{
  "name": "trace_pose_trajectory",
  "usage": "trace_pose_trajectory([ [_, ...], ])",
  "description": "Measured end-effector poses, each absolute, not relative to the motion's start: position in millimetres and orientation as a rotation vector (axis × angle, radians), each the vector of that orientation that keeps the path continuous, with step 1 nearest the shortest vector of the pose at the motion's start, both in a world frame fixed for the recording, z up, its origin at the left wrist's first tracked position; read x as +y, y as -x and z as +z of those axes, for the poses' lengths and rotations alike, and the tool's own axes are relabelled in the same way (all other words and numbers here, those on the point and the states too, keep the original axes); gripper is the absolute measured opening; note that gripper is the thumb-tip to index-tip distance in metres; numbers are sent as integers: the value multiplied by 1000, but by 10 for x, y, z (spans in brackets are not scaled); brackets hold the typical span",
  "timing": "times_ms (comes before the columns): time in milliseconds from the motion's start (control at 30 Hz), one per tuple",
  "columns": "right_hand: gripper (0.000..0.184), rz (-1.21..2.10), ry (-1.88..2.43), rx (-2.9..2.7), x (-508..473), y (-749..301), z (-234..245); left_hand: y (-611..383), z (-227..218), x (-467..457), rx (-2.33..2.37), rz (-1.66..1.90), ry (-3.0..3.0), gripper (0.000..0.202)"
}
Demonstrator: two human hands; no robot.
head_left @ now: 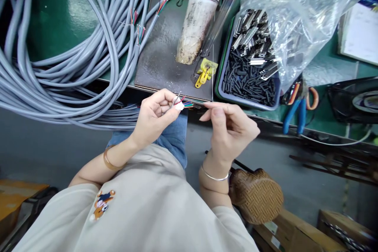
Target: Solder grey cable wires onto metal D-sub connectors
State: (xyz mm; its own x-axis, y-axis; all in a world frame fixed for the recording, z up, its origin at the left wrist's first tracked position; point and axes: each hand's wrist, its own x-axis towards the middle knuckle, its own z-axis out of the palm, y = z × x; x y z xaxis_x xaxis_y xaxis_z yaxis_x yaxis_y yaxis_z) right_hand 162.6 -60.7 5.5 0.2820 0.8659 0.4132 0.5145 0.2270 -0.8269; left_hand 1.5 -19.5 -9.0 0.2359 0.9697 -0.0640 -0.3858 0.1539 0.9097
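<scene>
My left hand pinches the stripped end of a grey cable between thumb and fingers. Thin coloured wires, with red, blue and green among them, fan out of that end toward the right. A small white piece shows at my left fingertips. Just right of the wire tips, my right hand is closed with thumb and index finger together; whatever lies between them is too small to make out. Both hands are at the front edge of a dark board.
Looped grey cables cover the left of the green table. On the board lie a stained white roll and yellow clips. A bin holds metal connectors and black sleeves. Pliers hang over the edge at right.
</scene>
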Motion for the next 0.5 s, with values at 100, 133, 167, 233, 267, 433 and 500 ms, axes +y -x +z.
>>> trace_pose_trajectory([
  [100,17,317,1394,-1440,-615,-1591,-9,-17,-73,-189,807,1126,-881,27],
  [133,17,282,1379,-1468,-615,-1585,-22,-18,-68,-186,807,1126,-872,27],
  [167,17,250,1365,-1499,-613,-1580,-32,-18,-65,-185,808,1127,-867,28],
  [233,17,206,1350,-1566,-611,-1572,-42,-18,-66,-186,811,1126,-868,29],
  [267,17,195,1345,-1600,-610,-1568,-45,-17,-69,-189,814,1125,-870,29],
  [433,25,160,1322,-1654,-615,-1567,-59,-16,-93,-205,806,1118,-855,28],
  [500,29,144,1322,-1643,-617,-1573,-63,-17,-96,-204,797,1112,-844,27],
])
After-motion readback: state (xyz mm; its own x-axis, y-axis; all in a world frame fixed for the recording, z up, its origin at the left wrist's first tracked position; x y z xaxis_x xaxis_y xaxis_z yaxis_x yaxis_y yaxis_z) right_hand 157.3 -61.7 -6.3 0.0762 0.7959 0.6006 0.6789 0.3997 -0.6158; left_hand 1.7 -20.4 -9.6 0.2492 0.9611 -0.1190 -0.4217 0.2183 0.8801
